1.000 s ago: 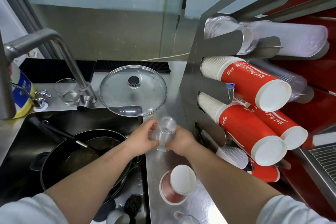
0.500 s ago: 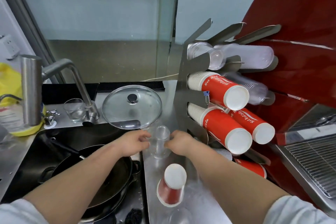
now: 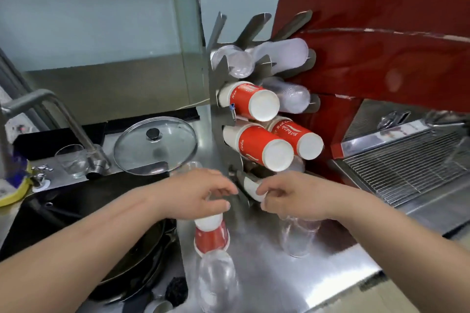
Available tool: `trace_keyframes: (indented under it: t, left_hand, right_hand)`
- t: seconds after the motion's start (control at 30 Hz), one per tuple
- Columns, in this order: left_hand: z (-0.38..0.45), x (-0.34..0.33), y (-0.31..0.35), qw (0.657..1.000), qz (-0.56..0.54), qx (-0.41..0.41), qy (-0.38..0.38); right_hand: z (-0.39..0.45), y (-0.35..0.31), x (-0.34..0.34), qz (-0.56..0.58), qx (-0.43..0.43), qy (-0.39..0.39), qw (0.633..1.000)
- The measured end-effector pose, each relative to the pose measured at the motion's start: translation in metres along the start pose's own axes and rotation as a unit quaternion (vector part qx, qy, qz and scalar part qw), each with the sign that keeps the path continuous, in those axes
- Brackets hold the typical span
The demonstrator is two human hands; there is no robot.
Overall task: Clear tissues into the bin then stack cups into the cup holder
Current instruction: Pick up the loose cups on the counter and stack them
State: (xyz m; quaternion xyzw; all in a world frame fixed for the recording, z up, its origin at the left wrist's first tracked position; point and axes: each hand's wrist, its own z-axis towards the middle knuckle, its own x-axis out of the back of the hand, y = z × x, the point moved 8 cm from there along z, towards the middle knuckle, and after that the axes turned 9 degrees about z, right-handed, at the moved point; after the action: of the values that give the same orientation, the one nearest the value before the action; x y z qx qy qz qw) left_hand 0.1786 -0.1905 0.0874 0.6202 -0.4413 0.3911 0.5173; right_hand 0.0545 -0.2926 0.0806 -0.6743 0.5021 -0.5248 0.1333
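My left hand [image 3: 201, 193] hovers over an upside-down red paper cup [image 3: 211, 235] on the steel counter [image 3: 256, 272]. Its fingers curl round a blurred clear plastic cup [image 3: 189, 166] that shows just beyond the knuckles. My right hand [image 3: 287, 195] is a little apart from it, fingers curled. A second clear cup [image 3: 297, 236] hangs under its palm, with the top hidden. The metal cup holder [image 3: 216, 119] stands just behind both hands. It carries red paper cup stacks [image 3: 254, 143] and clear cup stacks [image 3: 277, 58]. A third clear cup [image 3: 216, 282] stands near the counter's front.
A sink with a black pan [image 3: 132, 259] lies under my left forearm. Behind it are a glass pot lid [image 3: 155, 146], a drinking glass [image 3: 72, 160] and the tap [image 3: 63, 114]. A red coffee machine [image 3: 381, 46] with a drip grate [image 3: 407, 160] fills the right.
My hands, which together held one clear cup stack, have drawn apart, each now with a clear cup. The view has lifted and turned right toward the holder.
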Motion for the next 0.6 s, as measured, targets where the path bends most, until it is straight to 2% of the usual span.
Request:
trace_keyframes:
  t: [0.1, 0.17, 0.3, 0.47, 0.6]
  left_hand:
    - [0.022, -0.014, 0.037, 0.999, 0.017, -0.04, -0.012]
    - [0.037, -0.024, 0.055, 0.998, 0.025, -0.054, -0.019]
    - [0.063, -0.05, 0.081, 0.995, 0.046, -0.073, -0.048]
    - [0.094, -0.063, 0.102, 0.993, 0.087, -0.069, -0.026]
    - [0.109, -0.071, 0.111, 0.99, 0.111, -0.078, -0.026]
  right_hand:
    - [-0.023, 0.023, 0.01, 0.06, -0.001, -0.02, 0.998]
    - [-0.035, 0.034, 0.02, 0.08, 0.012, -0.007, 0.997]
    - [-0.045, 0.069, 0.049, -0.003, -0.003, 0.074, 0.997]
    - [-0.041, 0.115, 0.059, -0.14, -0.028, 0.134, 0.981]
    - [-0.027, 0.142, 0.05, -0.125, -0.007, 0.157, 0.98]
